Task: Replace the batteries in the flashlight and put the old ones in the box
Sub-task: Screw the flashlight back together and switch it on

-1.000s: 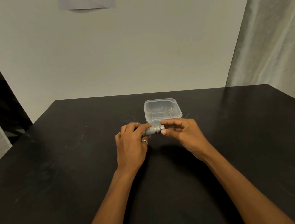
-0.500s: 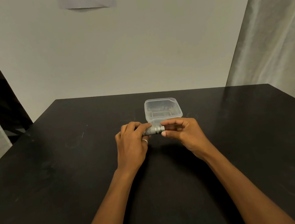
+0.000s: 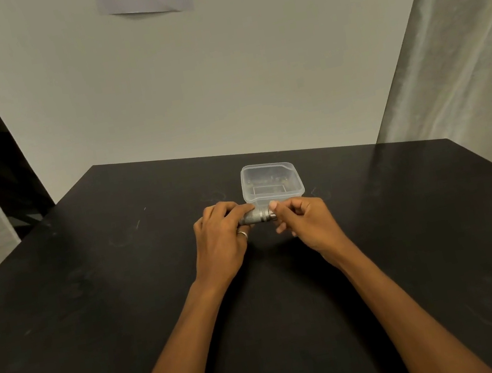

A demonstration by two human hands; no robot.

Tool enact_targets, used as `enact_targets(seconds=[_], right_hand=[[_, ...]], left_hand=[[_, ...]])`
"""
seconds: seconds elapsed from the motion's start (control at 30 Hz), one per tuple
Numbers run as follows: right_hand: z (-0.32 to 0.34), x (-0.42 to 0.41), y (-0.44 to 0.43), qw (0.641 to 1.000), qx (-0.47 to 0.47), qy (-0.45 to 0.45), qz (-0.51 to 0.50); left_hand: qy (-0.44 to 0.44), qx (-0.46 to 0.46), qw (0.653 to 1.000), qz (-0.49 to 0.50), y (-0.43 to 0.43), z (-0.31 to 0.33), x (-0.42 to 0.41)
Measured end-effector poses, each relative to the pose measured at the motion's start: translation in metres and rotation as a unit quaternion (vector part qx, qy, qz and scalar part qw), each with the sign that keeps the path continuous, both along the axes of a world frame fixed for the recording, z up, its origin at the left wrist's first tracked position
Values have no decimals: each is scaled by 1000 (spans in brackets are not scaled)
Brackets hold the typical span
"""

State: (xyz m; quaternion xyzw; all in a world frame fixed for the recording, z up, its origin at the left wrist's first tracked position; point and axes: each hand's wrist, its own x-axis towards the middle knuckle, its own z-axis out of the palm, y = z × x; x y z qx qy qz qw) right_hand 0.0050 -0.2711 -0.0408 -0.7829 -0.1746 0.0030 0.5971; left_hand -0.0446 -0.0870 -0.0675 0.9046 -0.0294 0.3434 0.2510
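Right hand [image 3: 305, 225] fingers now curled at flashlight [image 3: 258, 216] end, left hand [image 3: 223, 239] still gripping barrel

flashlight [image 3: 258, 216]: silver, knurled, horizontal | box [image 3: 271, 181]: clear, open, just behind

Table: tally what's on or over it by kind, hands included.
Hands: 2, left hand and right hand
Flashlight: 1, held in both hands
Clear plastic box: 1, lid off
Loose batteries: 0 visible
Total: 4
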Motion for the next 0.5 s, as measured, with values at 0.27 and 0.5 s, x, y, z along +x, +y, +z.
enact_targets(seconds=[0.27,0.5], right_hand=[[-1,1,3,997,-55,-39,-42],[2,1,-4,997,-27,-70,-26]], left_hand=[[-5,1,1000,-7,-1,1,-1],[0,-16,1000,-2,0,1,0]])
